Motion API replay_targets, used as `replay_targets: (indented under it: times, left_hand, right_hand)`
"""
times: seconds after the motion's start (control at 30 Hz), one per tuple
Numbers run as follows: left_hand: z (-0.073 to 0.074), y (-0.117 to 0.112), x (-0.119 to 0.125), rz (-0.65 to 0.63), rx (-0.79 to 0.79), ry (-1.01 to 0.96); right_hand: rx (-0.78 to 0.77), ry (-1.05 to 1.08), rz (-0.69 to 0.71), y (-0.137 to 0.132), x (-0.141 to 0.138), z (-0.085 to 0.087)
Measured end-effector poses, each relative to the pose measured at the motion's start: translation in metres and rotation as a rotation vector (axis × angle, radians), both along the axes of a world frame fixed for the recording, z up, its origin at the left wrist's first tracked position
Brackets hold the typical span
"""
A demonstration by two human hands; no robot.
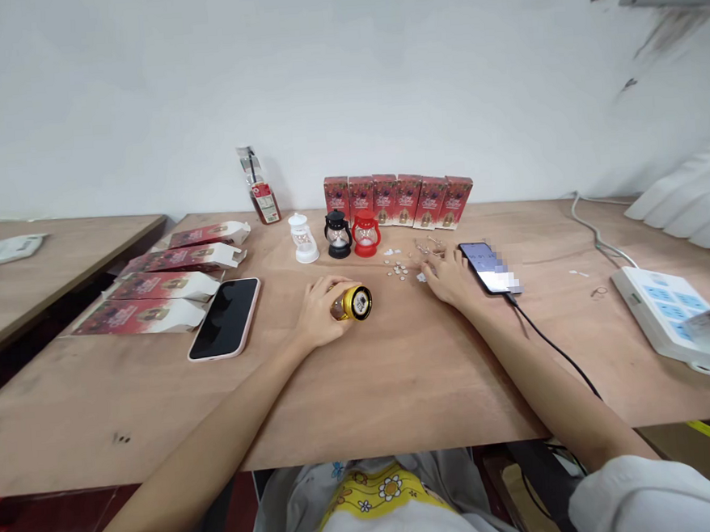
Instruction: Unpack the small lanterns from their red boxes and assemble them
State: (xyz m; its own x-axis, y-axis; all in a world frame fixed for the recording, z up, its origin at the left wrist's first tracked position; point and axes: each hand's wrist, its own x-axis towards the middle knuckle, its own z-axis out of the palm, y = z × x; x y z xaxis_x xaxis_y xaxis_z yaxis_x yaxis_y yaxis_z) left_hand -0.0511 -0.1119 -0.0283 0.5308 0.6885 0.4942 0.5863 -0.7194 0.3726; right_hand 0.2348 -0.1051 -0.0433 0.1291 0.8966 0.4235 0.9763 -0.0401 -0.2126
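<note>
My left hand (322, 310) is closed around a small gold lantern (346, 303), tipped on its side so that its round base faces me. To the right, my right hand (449, 279) rests on the table with its fingers apart, over small white pieces (421, 277) and thin wire loops (430, 246). Several button cells (397, 269) lie scattered just left of those fingers. Behind the hands stand a white lantern (303, 239), a black lantern (338, 235) and a red lantern (366, 234), all upright.
Several red boxes (397, 201) stand along the wall; flattened ones (162, 287) lie left beside a phone (225, 319). A bottle (259, 187) leans at the back. Right are a cabled phone (482, 263), power strip (677, 308) and white pleated object (699, 193).
</note>
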Motion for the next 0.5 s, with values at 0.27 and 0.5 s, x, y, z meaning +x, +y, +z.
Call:
replay_targets:
  times: [0.27, 0.5]
  left_hand:
    - [-0.002, 0.001, 0.001, -0.070, 0.017, -0.066]
    - [-0.001, 0.000, 0.001, -0.080, 0.005, -0.061]
  right_hand:
    - [0.095, 0.012, -0.023, 0.000, -0.005, -0.001]
    - [0.600, 0.014, 0.526, -0.028, -0.057, 0.003]
